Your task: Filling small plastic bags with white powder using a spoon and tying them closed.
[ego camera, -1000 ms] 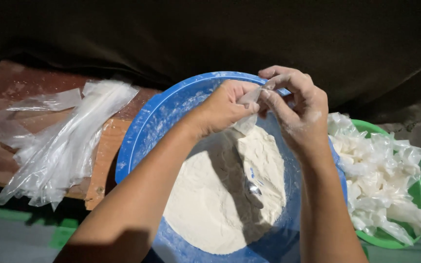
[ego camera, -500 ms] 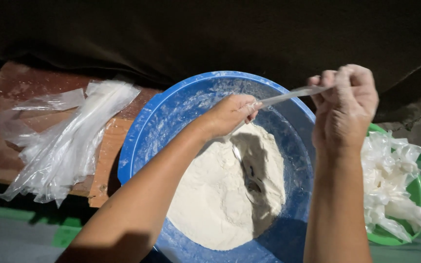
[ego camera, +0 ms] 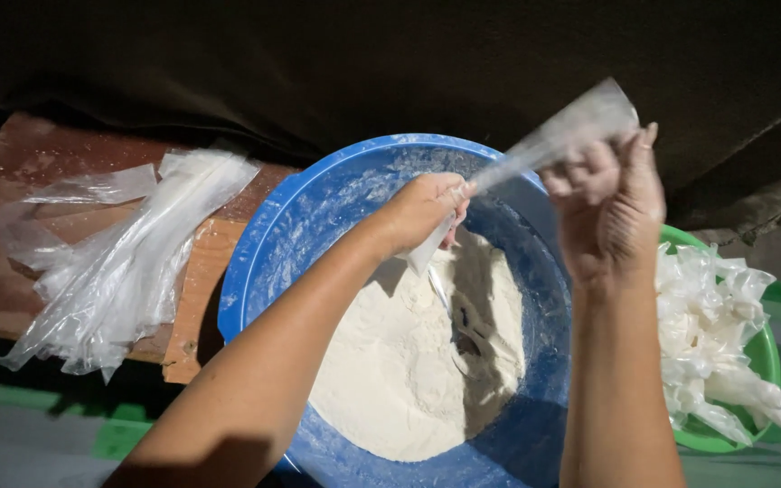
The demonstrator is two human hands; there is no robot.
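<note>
Plastic bag (ego camera: 544, 145), filled end hidden by left hand (ego camera: 422, 212)

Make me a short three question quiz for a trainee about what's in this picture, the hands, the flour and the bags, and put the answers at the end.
1. True or false: the blue basin holds a heap of white flour.
2. Which hand pulls the clear plastic bag up and away from the basin? A) left hand B) right hand
3. Fill in: the filled little bags lie in a ____ bowl on the right.

Key
1. True.
2. B: the right hand grips the bag's upper end; the left hand pinches its lower end over the flour.
3. Green. The empty bags lie on the wooden board on the left.
</note>
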